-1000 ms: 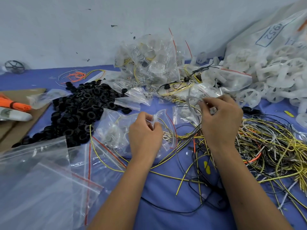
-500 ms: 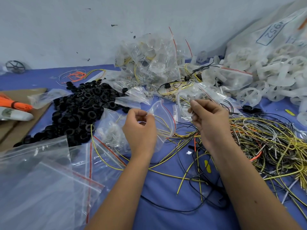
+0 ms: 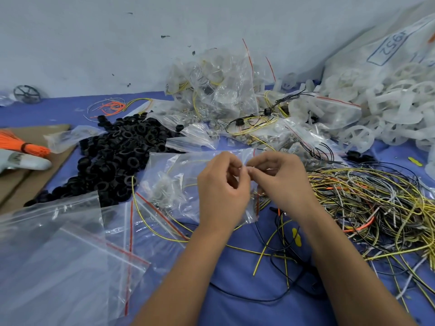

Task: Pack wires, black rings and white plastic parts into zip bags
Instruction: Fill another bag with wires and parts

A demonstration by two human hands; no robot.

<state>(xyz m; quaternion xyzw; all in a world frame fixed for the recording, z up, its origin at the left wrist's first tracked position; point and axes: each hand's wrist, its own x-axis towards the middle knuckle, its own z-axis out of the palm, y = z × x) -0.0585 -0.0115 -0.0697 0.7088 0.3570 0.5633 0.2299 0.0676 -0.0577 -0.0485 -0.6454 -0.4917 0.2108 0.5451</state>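
Note:
My left hand (image 3: 222, 190) and my right hand (image 3: 280, 182) meet fingertip to fingertip at the centre of the blue table, both pinching the top edge of a clear zip bag (image 3: 181, 175) with a yellow wire inside. A heap of black rings (image 3: 117, 154) lies to the left. Tangled yellow, black and white wires (image 3: 367, 208) spread on the right. White plastic parts (image 3: 388, 109) pile up at the far right. Filled zip bags (image 3: 219, 90) are stacked at the back.
Empty zip bags (image 3: 61, 255) with red seal lines lie at the near left. A brown cardboard sheet (image 3: 28, 165) carries an orange wire bundle (image 3: 21, 144). A large white sack (image 3: 386, 50) leans against the grey wall. Loose wires (image 3: 270, 252) cross the table between my forearms.
My hands came together from apart. The right hand moved left to the bag's mouth, and the bag now hangs stretched between both hands.

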